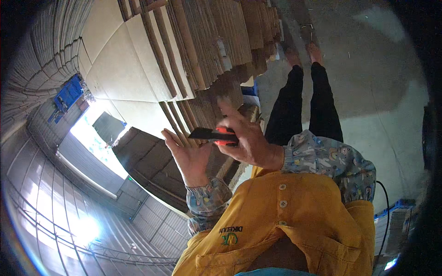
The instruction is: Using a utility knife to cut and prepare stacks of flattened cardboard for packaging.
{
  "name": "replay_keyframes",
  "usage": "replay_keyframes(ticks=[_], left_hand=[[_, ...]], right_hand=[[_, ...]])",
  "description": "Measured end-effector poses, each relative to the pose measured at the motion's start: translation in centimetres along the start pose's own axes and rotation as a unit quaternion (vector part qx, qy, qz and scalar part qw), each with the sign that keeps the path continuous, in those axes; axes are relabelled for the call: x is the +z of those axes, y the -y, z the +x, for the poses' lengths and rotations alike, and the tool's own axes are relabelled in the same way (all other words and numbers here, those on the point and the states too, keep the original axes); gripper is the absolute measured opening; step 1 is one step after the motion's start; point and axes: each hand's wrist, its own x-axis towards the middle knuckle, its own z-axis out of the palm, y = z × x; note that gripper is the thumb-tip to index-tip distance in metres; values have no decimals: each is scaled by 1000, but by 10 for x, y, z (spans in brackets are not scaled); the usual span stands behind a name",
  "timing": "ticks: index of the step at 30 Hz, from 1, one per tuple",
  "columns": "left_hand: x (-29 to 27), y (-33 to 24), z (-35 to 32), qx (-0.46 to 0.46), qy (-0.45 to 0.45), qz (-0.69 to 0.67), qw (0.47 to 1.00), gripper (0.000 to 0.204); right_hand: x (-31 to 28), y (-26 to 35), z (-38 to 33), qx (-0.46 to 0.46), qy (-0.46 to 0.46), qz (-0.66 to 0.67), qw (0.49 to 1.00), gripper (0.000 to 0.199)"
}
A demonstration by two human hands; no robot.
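One tool (211,135), red and black, sits in the closed fingers of the right hand (254,143); its tip overlaps the open-fingered left hand (192,162), and I cannot tell whether they touch. Three buttons (283,204) line the yellow apron (258,202), pocket insides hidden. Beyond, overlapping cardboard sheets (122,64) defy counting.

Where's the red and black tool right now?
In the head view, the red and black tool is near the middle, in the right hand, its black end pointing left near the left hand.
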Motion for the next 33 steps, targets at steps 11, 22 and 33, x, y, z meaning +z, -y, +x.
replay_keyframes(ticks=[11,22,33], left_hand=[[-12,1,4,28,-30,43,998,56],[-5,6,4,53,-75,40,995,53],[-4,-4,-14,145,-76,69,984,54]], right_hand=[[-8,-5,-2,2,15,-60,998,34],[-12,-10,-5,-65,0,-24,998,40],[-46,-14,53,174,-115,294,933,36]])
